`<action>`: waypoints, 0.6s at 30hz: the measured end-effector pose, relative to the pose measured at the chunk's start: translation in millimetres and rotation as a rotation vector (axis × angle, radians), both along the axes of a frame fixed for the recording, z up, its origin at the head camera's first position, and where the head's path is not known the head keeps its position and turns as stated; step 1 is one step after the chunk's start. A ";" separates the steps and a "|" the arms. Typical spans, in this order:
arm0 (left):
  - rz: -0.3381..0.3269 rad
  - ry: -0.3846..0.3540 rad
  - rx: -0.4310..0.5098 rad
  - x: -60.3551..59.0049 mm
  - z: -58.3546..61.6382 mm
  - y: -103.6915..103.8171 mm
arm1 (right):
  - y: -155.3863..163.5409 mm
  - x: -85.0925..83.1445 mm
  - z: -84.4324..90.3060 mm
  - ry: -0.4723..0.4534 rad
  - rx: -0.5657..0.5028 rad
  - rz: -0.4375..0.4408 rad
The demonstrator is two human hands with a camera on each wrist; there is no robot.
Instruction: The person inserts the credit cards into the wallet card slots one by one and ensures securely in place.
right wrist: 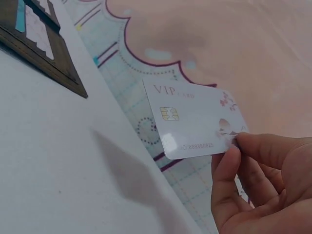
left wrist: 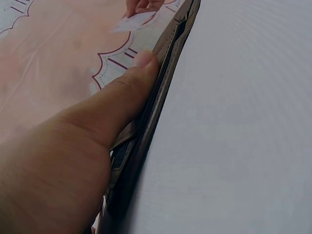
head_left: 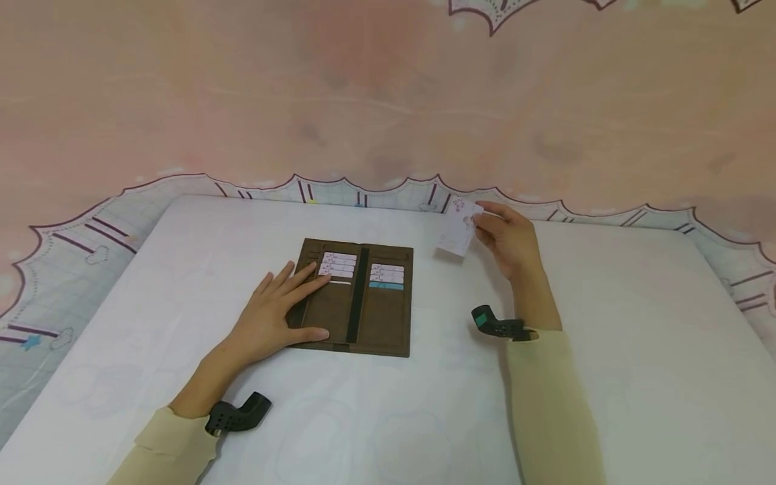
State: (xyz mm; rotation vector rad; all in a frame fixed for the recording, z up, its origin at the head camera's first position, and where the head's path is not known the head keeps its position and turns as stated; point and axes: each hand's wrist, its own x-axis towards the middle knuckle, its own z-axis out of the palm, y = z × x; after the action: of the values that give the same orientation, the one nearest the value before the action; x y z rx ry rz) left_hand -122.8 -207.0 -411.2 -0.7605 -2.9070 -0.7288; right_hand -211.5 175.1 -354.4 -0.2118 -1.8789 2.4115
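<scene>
A brown card wallet (head_left: 385,330) lies unfolded on the white table, with several pale cards and a blue one showing in its slots. My left hand (head_left: 273,316) rests on its left half, fingers spread and thumb along the near edge. In the left wrist view the thumb (left wrist: 117,100) presses on the wallet's edge (left wrist: 163,73). Right of the wallet, my right hand (head_left: 509,239) pinches a white VIP card (right wrist: 195,122) between thumb and fingertips at one end. The card is raised above the table near its far edge, its printed chip face visible in the right wrist view.
The white table (head_left: 376,417) ends at a far edge just behind the card. Beyond it hangs a pinkish patterned cloth (head_left: 364,101) with a scalloped border. A black wrist camera (head_left: 239,412) is strapped to the left wrist, another black camera (head_left: 500,323) to the right.
</scene>
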 end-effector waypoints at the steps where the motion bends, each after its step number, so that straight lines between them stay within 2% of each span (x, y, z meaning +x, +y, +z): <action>1: 0.002 -0.002 -0.004 -0.2 -0.2 0.0 | -1.4 -0.5 -1.1 -0.001 -0.003 0.003; 7: -0.003 -0.009 -0.007 -1.7 3.4 0.9 | -9.9 -2.7 -2.3 -0.010 0.036 -0.001; 14: -0.001 -0.015 -0.007 -0.9 3.9 1.7 | -23.6 -5.0 -5.3 0.029 0.140 0.013; 18: 0.006 -0.024 -0.008 0.0 2.9 1.4 | -35.4 -5.6 -10.1 0.032 0.138 0.033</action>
State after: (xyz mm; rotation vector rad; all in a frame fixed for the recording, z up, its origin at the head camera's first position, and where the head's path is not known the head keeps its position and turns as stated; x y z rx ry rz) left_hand -122.7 -205.6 -408.4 -0.7493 -2.9341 -0.7305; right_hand -217.1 139.7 -364.5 -0.1336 -2.0392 2.2791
